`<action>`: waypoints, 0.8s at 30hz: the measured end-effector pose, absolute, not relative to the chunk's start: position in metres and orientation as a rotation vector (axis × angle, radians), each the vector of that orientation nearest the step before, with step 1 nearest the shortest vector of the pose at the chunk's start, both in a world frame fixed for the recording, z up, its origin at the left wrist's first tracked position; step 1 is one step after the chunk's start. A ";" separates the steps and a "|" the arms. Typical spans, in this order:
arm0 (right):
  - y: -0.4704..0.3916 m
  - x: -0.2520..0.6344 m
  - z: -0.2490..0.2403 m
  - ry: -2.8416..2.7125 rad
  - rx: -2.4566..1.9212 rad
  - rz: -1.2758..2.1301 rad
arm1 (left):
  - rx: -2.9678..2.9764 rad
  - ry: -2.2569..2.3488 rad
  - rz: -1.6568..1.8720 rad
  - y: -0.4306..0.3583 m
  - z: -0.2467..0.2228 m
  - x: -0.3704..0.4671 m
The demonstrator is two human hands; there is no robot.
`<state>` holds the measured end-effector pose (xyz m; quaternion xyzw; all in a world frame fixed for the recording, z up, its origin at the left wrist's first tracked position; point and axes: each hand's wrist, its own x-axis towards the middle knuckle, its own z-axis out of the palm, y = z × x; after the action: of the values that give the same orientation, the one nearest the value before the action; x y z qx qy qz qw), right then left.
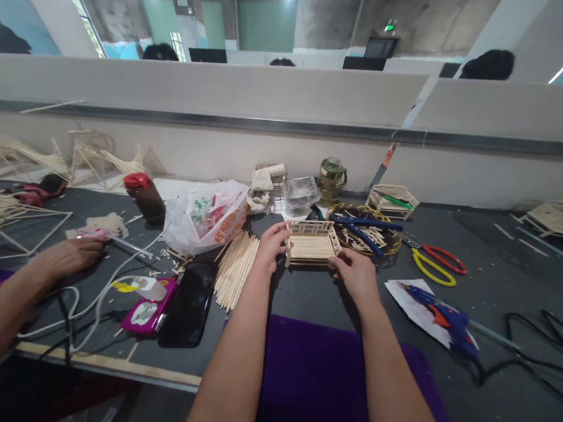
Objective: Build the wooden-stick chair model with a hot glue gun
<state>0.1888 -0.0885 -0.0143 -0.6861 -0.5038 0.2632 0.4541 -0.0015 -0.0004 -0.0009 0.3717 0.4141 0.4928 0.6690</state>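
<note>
A small model of pale wooden sticks (311, 245), with a slatted base and a lattice back wall, is between my two hands. My left hand (274, 245) grips its upper left corner with the fingers closed. At the lower right corner, the thumb and fingers of my right hand (354, 270) pinch the edge. A fan of loose sticks (238, 269) lies left of the model. Just to the right stands a wire basket (390, 245) of short stick pieces, with blue-handled pliers (364, 232) across it.
Red-and-yellow-handled scissors (438, 265) and a blue glue gun (444, 321) with cords lie to the right. A black phone (187, 306), plastic bag (206, 217) and dark bottle (145, 200) are left. Another person's hand (77, 254) works at far left.
</note>
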 end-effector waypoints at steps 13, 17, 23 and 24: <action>-0.088 0.189 -0.016 -1.272 -1.688 0.676 | 0.835 0.939 1.123 0.000 -0.001 -0.002; -0.087 0.189 -0.018 -1.313 -1.690 0.660 | 0.844 0.939 1.120 0.001 -0.001 -0.004; -0.088 0.187 -0.016 -1.324 -1.678 0.643 | 0.862 0.946 1.124 0.001 -0.001 -0.005; -0.088 0.187 -0.016 -1.319 -1.676 0.647 | 0.864 0.946 1.121 0.001 -0.001 -0.005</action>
<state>0.1867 -0.0877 -0.0162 -0.6751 -0.5312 0.2606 0.4405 -0.0052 0.0010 -0.0010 0.3816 0.4180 0.4953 0.6590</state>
